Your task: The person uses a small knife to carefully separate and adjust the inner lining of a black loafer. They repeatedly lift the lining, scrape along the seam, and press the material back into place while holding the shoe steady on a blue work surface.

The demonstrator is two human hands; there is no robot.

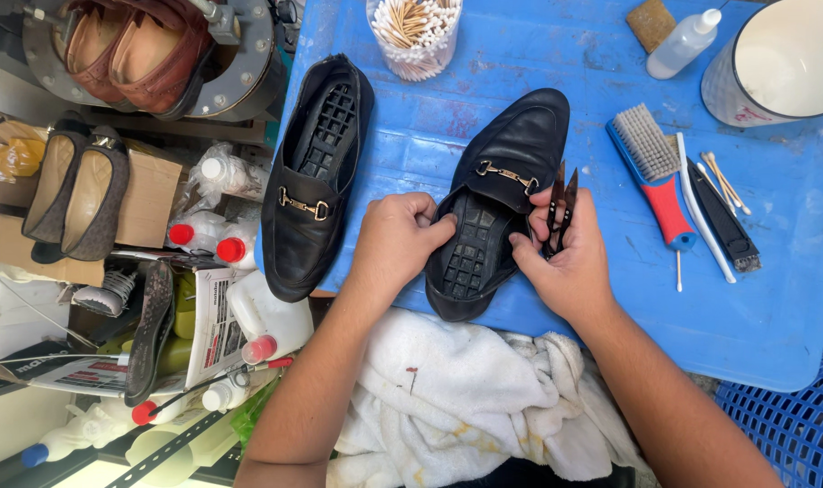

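A black loafer (511, 154) with a metal bit across the top lies on the blue table (773, 298), a black ribbed insole inside it. My left hand (395, 239) grips the left side of its opening. My right hand (565, 258) holds the right side of the opening and also clasps a small dark pair of scissors (560, 203) pointing away from me. A second matching black loafer (314, 181) lies to the left, untouched.
A white stained towel (465, 398) covers my lap. On the table lie a red-handled brush (657, 176), thin tools, a squeeze bottle (684, 42), a white tub (786, 59) and a jar of cotton swabs (414, 32). Shoes, bottles and papers crowd the left shelves.
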